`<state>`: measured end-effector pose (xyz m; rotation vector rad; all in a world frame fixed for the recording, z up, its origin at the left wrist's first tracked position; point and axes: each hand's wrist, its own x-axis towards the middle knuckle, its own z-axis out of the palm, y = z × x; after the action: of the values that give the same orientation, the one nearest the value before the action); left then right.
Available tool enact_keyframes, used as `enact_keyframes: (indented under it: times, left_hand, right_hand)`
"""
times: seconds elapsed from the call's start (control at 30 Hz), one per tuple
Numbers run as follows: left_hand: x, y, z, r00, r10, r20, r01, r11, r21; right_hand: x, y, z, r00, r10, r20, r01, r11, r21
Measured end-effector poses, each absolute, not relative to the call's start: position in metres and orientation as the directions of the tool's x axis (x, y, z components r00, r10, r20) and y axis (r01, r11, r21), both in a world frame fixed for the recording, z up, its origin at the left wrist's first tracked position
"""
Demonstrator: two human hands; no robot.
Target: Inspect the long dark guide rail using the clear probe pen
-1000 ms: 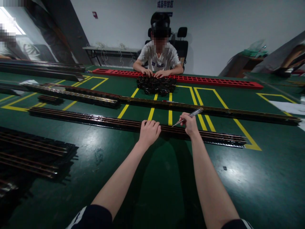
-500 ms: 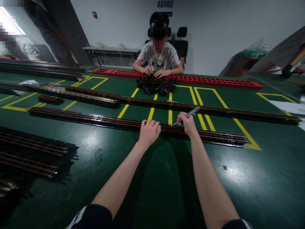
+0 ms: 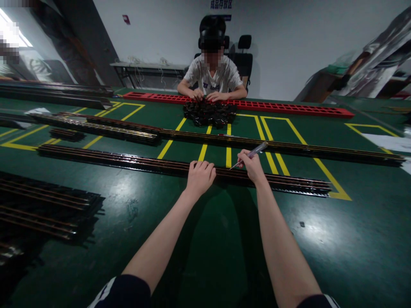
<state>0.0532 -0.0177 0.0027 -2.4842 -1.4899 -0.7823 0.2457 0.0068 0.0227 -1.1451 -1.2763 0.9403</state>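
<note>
A long black rail with copper strips [image 3: 128,161] lies across the green table in front of me. My left hand [image 3: 199,176] rests curled on top of this rail, fingers folded down over it. My right hand [image 3: 252,166] pinches a slim clear-handled screwdriver [image 3: 253,152], its tip angled down-left towards the rail just right of my left hand.
A second long rail [image 3: 289,149] lies beyond the first. More rails [image 3: 48,205] are stacked at the left. Across the table a seated person handles a heap of small black parts [image 3: 210,114] before a long red tray [image 3: 289,109]. Yellow lines mark the table.
My right hand with the screwdriver has shifted slightly left and lower towards the rail. My left hand has stayed put.
</note>
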Motion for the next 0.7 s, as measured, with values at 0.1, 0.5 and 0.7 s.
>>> enact_keyframes:
  times: [0.1, 0.5, 0.7]
  left_hand:
    - [0.0533, -0.0175, 0.0022, 0.371, 0.777, 0.508, 0.855, -0.500, 0.141]
    - [0.0531, -0.0184, 0.0034, 0.375, 0.782, 0.498, 0.853, -0.501, 0.146]
    - [0.0526, -0.0184, 0.0043, 0.375, 0.797, 0.473, 0.851, -0.499, 0.167]
  right_hand:
    - [0.2445, 0.0066, 0.0234, 0.119, 0.969, 0.214, 0.107, 0.202, -0.974]
    - [0.2460, 0.0060, 0.0238, 0.139, 0.966, 0.217, 0.063, 0.210, -0.976]
    - [0.2479, 0.0067, 0.0225, 0.185, 0.958, 0.219, 0.021, 0.219, -0.975]
